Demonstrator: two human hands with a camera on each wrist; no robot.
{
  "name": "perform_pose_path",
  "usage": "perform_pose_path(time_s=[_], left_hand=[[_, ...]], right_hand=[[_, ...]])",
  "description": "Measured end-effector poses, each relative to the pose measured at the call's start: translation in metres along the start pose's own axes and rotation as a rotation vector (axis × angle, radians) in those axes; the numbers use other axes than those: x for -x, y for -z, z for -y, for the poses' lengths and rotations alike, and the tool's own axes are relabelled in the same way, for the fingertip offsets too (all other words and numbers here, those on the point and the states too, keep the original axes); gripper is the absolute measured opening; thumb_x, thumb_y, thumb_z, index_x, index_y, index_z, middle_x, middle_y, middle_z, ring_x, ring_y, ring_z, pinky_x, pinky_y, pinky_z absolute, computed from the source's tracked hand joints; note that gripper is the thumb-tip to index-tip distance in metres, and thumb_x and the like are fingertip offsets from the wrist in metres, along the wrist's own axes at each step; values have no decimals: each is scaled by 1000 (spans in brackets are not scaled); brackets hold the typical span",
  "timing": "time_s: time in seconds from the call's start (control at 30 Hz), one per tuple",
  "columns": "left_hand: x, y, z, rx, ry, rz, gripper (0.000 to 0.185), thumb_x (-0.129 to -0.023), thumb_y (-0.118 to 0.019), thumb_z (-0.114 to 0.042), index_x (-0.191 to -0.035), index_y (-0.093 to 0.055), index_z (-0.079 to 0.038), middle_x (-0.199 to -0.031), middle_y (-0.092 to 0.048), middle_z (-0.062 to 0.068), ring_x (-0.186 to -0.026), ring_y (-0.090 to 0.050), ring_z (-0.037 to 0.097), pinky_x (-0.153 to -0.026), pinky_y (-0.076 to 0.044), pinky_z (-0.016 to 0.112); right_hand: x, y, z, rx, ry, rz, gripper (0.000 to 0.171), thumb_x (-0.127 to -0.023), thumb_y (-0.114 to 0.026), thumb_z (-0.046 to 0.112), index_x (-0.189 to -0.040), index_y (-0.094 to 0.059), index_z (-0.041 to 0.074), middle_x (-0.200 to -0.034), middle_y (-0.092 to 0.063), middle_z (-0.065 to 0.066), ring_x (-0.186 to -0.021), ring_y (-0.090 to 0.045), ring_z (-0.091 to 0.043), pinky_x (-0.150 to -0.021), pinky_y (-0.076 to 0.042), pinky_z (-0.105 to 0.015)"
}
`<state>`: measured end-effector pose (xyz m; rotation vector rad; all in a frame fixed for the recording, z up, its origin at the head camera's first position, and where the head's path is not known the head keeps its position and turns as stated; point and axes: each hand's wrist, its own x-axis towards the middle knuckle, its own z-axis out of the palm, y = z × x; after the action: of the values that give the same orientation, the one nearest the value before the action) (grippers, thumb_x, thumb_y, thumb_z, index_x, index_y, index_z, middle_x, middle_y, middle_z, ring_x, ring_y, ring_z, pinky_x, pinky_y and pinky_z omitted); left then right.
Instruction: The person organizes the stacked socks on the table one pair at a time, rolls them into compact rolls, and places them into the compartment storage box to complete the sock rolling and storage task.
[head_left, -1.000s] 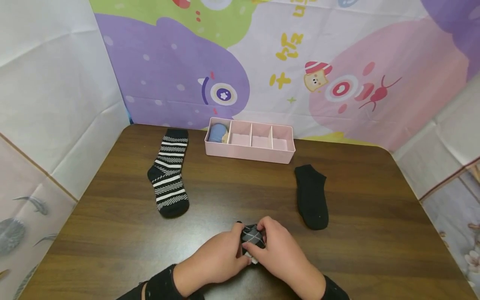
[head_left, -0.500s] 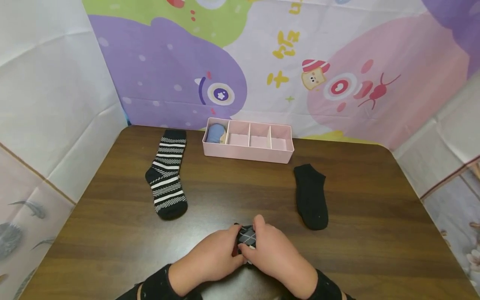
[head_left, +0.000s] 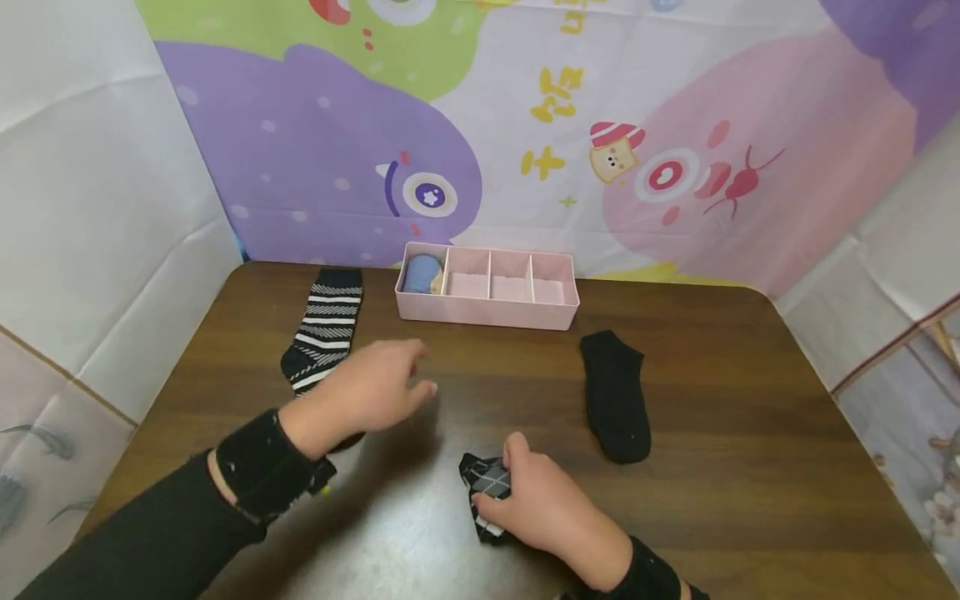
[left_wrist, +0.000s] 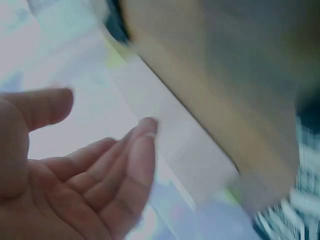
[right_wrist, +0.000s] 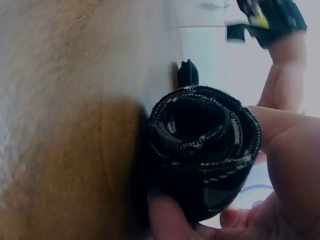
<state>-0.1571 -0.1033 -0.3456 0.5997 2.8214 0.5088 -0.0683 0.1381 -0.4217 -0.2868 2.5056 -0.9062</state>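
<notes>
Behind the brown wooden table (head_left: 720, 467) hangs a cloth (head_left: 540, 200) printed with purple, green and pink cartoon figures. On the near part of the table, the right hand (head_left: 543, 508) is clamped on a rolled sock (head_left: 487, 481), with thumb on one side and fingers on the other. This sock is dark, with a grey patch crossed by thin white lines, and a little white shows at its near part. From the right wrist, its end looks like a spiral of several layers, edged with light stitches; the hollow in the middle is too dark to make out. A small black tip (right_wrist: 188, 75) shows beyond the roll, and I cannot tell whether it belongs to it. The left hand (head_left: 371, 387) is in the air to the left, holding nothing, its thumb apart from the loosely bent fingers. It hides part of the striped sock (head_left: 326, 321), black and white, lying on the left. On the right lies a plain black sock (head_left: 617, 400). Farther off stands a pink box (head_left: 487, 312) with four compartments; the leftmost holds a blue roundish thing (head_left: 422, 273), partly hidden by the wall. The left sleeve (head_left: 150, 525) is cut off by the frame, and the left wrist view is blurred.
</notes>
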Motion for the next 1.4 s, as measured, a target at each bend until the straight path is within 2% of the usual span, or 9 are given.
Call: perform_pose_path(time_s=[0.13, 0.27, 0.47, 0.67, 0.87, 1.0, 1.13, 1.3, 1.4], left_hand=[[-37, 28, 31, -11, 49, -98, 45, -103, -58, -24, -135, -56, 7, -108, -69, 16, -97, -66, 30, -88, -53, 50], [-63, 41, 57, -17, 139, -174, 39, -105, -51, -21, -133, -56, 6, -101, -66, 16, -89, -62, 30, -85, -52, 51], [-87, 33, 83, 74, 227, -185, 40, -108, -44, -21, -136, -55, 6, -120, -64, 23, -103, -60, 36, -92, -49, 55], [-108, 19, 96, 125, 289, -186, 43, -108, -41, -20, -141, -52, 6, -135, -58, 27, -119, -57, 41, -103, -44, 59], [-121, 12, 107, 206, 350, -144, 45, -103, -46, -13, -142, -50, 8, -140, -54, 28, -124, -53, 43, -107, -41, 60], [-123, 10, 112, 267, 384, -128, 44, -104, -45, -16, -140, -52, 8, -135, -56, 27, -116, -55, 42, -101, -46, 57], [-126, 6, 117, 324, 370, -137, 47, -108, -41, -23, -142, -52, 8, -135, -57, 26, -114, -56, 40, -100, -47, 55], [-132, 4, 116, 434, 334, -163, 47, -109, -41, -23, -143, -52, 7, -128, -62, 24, -108, -65, 36, -98, -50, 53], [-137, 5, 110, 420, 312, -152, 45, -107, -44, -21, -141, -54, 7, -123, -64, 25, -104, -67, 35, -96, -51, 52]], right_hand=[[-1, 2, -2, 1, 1, 4, 48, -90, -76, 40, -107, -43, 9, -64, -49, 1, -50, -45, -14, -50, -37, -32], [-1, 3, -2, 1, 4, 10, 50, -88, -77, 40, -108, -44, 9, -67, -56, 0, -52, -50, -14, -51, -41, -31], [-1, 0, -3, 9, 1, 23, 52, -87, -78, 41, -109, -44, 9, -72, -58, -1, -57, -53, -14, -54, -43, -32], [0, -2, -3, 2, 4, 19, 51, -87, -78, 41, -107, -43, 10, -71, -57, -1, -56, -52, -13, -53, -43, -31], [0, -1, -5, 10, 24, 8, 51, -87, -79, 40, -107, -42, 11, -71, -56, 0, -57, -50, -13, -53, -42, -31], [0, 0, -5, -1, 31, 13, 50, -88, -79, 39, -107, -42, 11, -71, -56, -1, -56, -49, -13, -52, -41, -31], [0, -1, -5, -5, 16, 26, 49, -88, -78, 39, -107, -42, 12, -69, -54, 0, -54, -47, -13, -51, -39, -31], [-1, -1, -5, -6, 23, 23, 48, -88, -77, 39, -105, -41, 13, -67, -51, 1, -53, -45, -12, -51, -37, -30], [-1, 0, -5, -10, 30, 12, 48, -88, -78, 38, -105, -40, 13, -67, -51, 1, -53, -46, -12, -51, -37, -30]])
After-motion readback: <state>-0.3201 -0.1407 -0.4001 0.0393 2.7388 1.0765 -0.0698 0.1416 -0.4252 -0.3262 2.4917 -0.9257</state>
